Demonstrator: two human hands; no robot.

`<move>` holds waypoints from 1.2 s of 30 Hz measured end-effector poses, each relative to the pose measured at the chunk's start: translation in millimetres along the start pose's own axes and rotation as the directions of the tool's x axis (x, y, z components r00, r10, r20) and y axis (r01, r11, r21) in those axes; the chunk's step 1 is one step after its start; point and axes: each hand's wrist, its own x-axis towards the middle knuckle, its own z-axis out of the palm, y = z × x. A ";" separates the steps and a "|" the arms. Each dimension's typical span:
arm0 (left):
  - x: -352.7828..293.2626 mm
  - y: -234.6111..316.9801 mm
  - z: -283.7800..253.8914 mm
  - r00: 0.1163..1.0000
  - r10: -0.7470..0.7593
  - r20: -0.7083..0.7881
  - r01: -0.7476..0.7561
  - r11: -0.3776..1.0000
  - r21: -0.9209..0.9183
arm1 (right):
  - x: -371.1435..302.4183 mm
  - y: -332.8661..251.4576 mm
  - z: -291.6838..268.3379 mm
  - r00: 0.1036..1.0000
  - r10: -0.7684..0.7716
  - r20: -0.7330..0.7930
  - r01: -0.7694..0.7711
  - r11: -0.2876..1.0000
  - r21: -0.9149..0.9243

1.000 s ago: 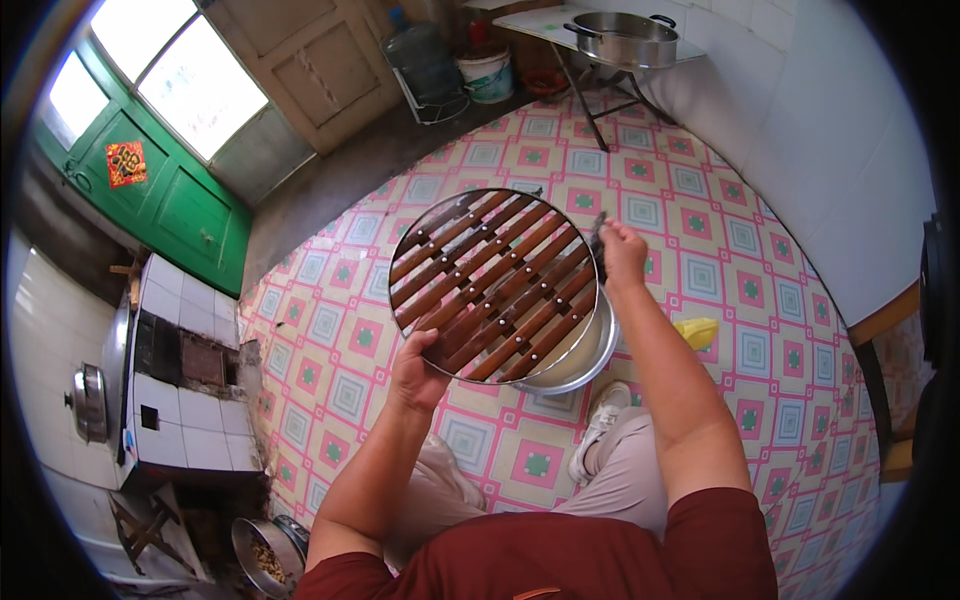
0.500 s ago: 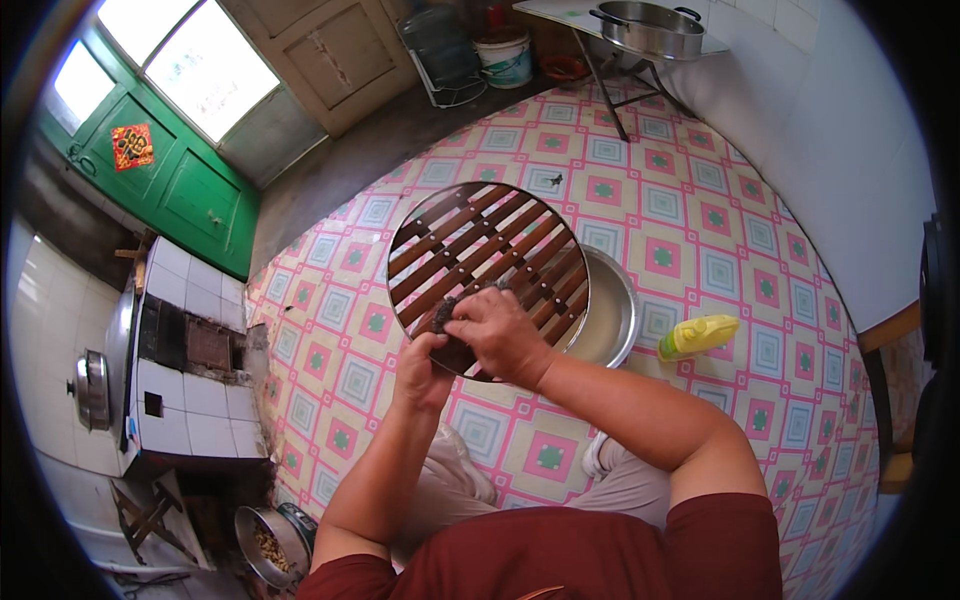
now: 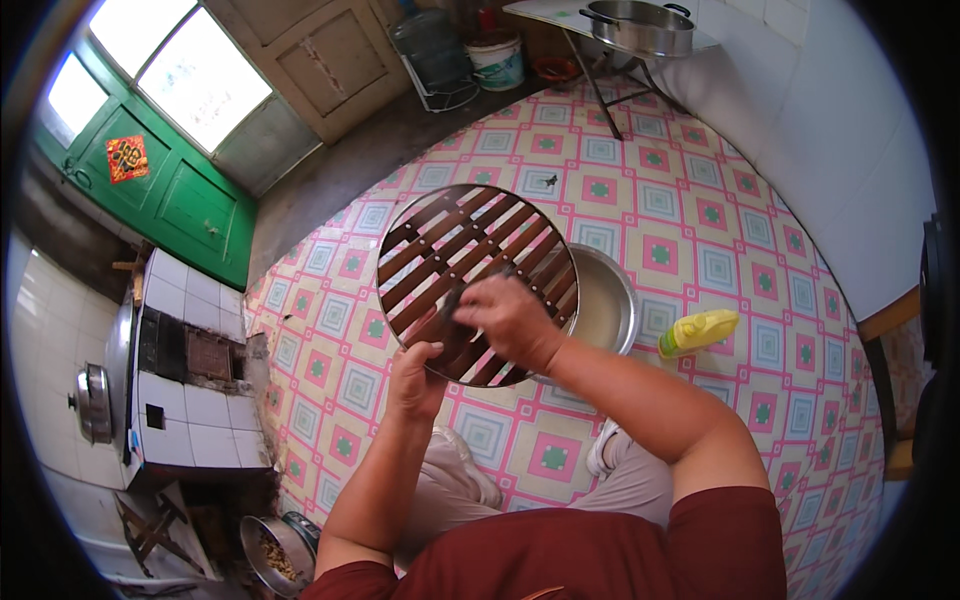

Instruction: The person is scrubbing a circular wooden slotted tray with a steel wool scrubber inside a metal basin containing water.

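Observation:
A round steamer rack (image 3: 425, 250) of brown wooden slats in a thin metal rim is held up before me, tilted over the floor. My left hand (image 3: 415, 378) grips its lower left edge, thumb on the upper side and the other fingers largely hidden beneath. Pressed to the slats by my right hand (image 3: 512, 318) is a dark scouring pad (image 3: 453, 300), mostly covered by the fingers and slightly blurred. Partly behind the rack, a metal basin (image 3: 629, 300) of cloudy liquid rests on the floor. To its right lies a yellow bottle (image 3: 698, 333).
A tiled stove (image 3: 190, 390) stands on the left, with a metal pot (image 3: 282, 555) of small pale pieces near its foot. Far right, a folding table (image 3: 560, 22) carries a two-handled pot (image 3: 645, 38). A water jug (image 3: 432, 50) and a bucket (image 3: 497, 65) stand at the back.
My right hand has moved a little to the right across the slats with the scouring pad. The rack and my left hand have shifted slightly left in view.

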 end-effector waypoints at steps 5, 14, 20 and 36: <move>-13.4 3.7 18.2 1.000 -0.023 -0.007 0.024 0.998 0.051 | -10.5 82.0 -37.2 0.924 0.315 -0.215 -0.373 0.868 -0.329; -6.4 0.3 10.9 0.998 -0.042 0.037 0.043 0.999 -0.007 | 17.0 0.8 -7.3 0.997 -0.073 -0.037 0.070 0.994 -0.081; -15.1 1.6 26.3 0.998 -0.044 0.039 0.040 0.996 0.085 | -6.4 88.7 -47.9 0.894 0.367 -0.257 -0.436 0.846 -0.308; -14.1 -1.6 24.2 0.998 -0.042 0.040 0.034 0.983 0.180 | -3.8 64.8 -15.7 0.917 0.332 -0.223 -0.378 0.900 -0.216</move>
